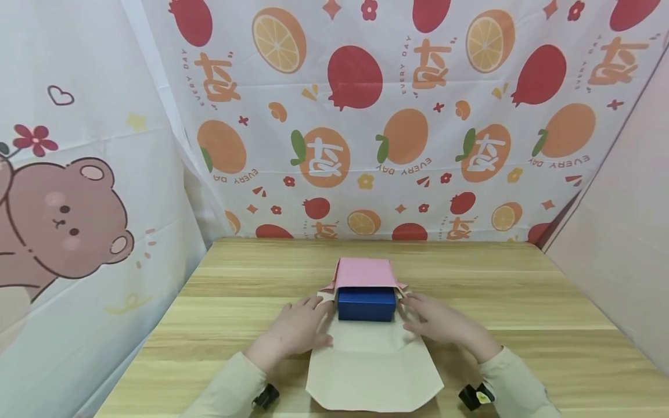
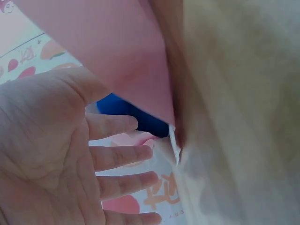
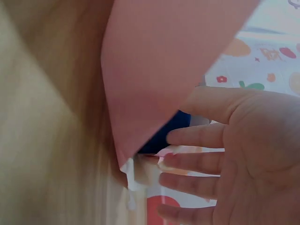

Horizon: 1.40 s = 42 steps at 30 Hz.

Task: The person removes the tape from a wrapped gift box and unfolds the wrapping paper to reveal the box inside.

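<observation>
A small blue box (image 1: 367, 307) sits on a stiff paper sheet, cream inside (image 1: 373, 371) and pink outside (image 2: 108, 51). The sheet's far end stands folded up and over the box's back, showing a pink flap (image 1: 364, 271). Toward me, the near end lies spread out, its corners cut at a slant. My left hand (image 1: 299, 330) is at the sheet's left edge beside the box, fingers extended. On the other side, my right hand (image 1: 441, 320) has its fingers stretched along the right edge. Both wrist views show spread fingers near the blue box, partly hidden behind the pink side.
The wooden table (image 1: 251, 273) extends around the sheet on all sides. A fruit-print curtain (image 1: 444, 174) hangs behind its back edge, and a bear-print curtain (image 1: 68, 215) at the left. Black straps (image 1: 266, 396) show by the sleeves.
</observation>
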### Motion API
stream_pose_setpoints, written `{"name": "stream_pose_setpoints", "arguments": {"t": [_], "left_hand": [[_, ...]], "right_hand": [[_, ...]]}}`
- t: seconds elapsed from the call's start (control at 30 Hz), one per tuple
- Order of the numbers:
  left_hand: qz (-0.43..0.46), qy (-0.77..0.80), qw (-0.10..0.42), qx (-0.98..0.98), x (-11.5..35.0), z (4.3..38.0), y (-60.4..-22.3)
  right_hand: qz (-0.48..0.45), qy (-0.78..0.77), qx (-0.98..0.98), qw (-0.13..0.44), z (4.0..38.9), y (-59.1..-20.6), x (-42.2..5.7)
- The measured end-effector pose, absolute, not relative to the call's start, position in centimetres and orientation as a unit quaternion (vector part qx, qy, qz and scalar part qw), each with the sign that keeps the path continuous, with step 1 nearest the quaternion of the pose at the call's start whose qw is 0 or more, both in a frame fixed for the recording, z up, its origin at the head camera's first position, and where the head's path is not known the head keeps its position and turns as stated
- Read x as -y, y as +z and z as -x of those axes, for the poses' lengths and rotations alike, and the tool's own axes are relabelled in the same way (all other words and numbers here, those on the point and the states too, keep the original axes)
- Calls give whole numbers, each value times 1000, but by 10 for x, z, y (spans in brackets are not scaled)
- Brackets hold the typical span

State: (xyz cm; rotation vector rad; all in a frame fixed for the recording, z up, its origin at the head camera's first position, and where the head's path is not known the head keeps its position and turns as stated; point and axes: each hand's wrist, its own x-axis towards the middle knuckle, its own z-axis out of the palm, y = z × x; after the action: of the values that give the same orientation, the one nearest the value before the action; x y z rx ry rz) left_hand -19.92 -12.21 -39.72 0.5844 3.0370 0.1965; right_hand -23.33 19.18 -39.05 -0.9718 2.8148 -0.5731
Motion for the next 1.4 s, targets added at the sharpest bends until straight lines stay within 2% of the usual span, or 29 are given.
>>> {"name": "stream_pose_setpoints", "arguments": {"t": [0.3,0.6,1.0,1.2,1.4], "left_hand": [[-163,91,-10,-982,129,221,-385],[-158,52,-33,-985,131,253,-376],[-145,37,-49,-987,125,297,-363],[-117,10,-44,-992,121,317,-365],[-96,-33,-38,-994,121,331,-377]], "right_hand": [[306,-208,-929,-16,253,-388,-188],[254,-194,-947,-33,279,-386,-174],[214,-101,-965,-113,320,-387,-156],[161,-93,-977,-104,338,-391,-153],[120,-61,-988,-70,351,-400,-150]]}}
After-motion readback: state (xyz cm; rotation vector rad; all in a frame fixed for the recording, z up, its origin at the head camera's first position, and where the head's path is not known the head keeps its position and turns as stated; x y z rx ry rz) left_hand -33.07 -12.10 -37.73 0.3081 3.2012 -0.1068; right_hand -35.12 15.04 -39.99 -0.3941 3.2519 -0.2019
